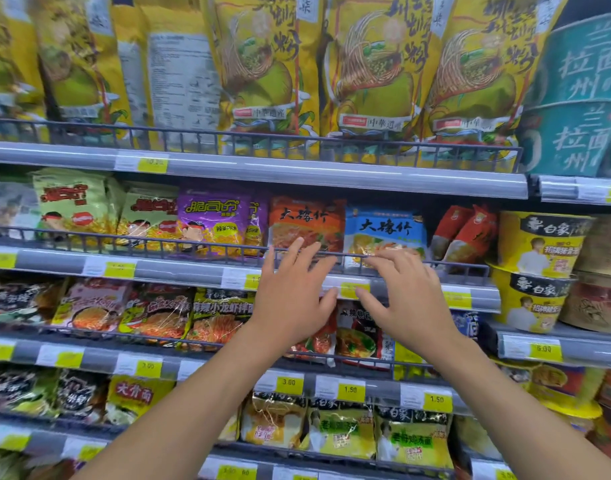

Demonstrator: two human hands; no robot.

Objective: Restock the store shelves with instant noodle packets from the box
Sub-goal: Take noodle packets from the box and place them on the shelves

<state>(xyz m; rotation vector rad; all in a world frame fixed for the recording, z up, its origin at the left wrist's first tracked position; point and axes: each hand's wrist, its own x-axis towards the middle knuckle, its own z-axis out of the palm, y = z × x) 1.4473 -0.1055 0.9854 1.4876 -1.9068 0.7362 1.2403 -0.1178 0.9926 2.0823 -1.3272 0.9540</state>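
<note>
Store shelves (179, 271) ahead: my left hand (293, 299) and right hand (401, 299), both splayed and empty, seem to be squaring up the orange packet (307, 220) and blue packet (383, 226). Next I need fresh stock.

The orange packet (305, 223) has black brush lettering. Just right of it, a blue packet (383, 233) bears the same black script; left of it, a purple packet (212, 220) shows yellow lettering. Above it stand yellow bags (369, 64); to its far upper right, teal bowls (581, 64) with white characters.

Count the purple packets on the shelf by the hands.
2. One purple packet stands left of the orange packet; a second peeks out between them, mostly covered. Others may hide behind.
</note>
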